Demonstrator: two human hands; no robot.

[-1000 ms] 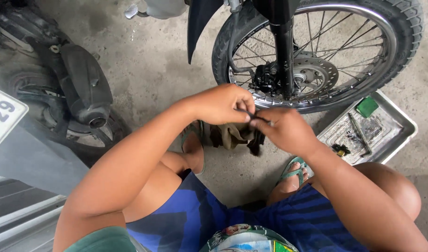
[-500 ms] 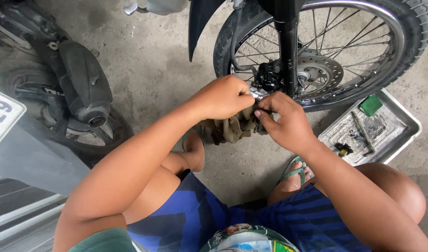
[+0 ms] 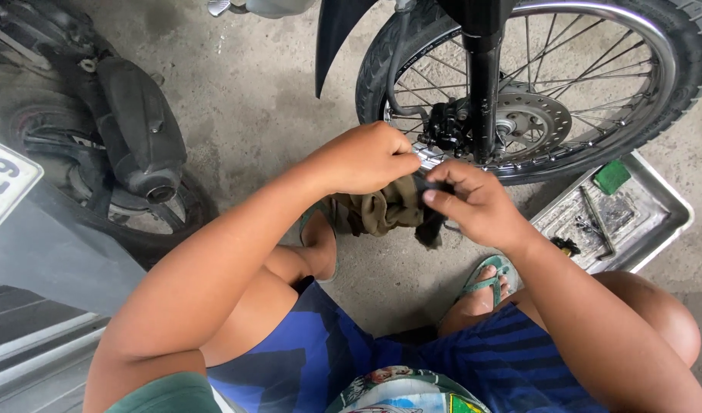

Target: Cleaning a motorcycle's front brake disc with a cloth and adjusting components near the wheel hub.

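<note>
Person is squatting on the concrete floor [image 3: 244,122] w/ both hands up in front of a motorcycle's front wheel [image 3: 565,84]. Left hand [image 3: 364,158] is curling closed into a fist, gripping the top of an olive-brown rag [image 3: 381,208]; the rag is hanging down btwn the two hands, just below the wheel rim. Right hand [image 3: 473,205] is closing too, thumb and fingers pinching a small dark part [image 3: 431,186] against the rag's right edge; can't tell what the part is. Both hands are sitting just beside the black brake caliper [image 3: 445,126] and the disc [image 3: 528,122], next to the black fork leg [image 3: 482,84].

A metal tray [image 3: 657,222] is lying on the floor to the right, by the tyre, w/ a green block [image 3: 612,176] and a few dark tools in it. A green flip-flop [image 3: 485,279] is showing under the right forearm. At left, a 2nd bike's black exhaust [image 3: 140,130] and rear wheel are standing well apart from the hands.
</note>
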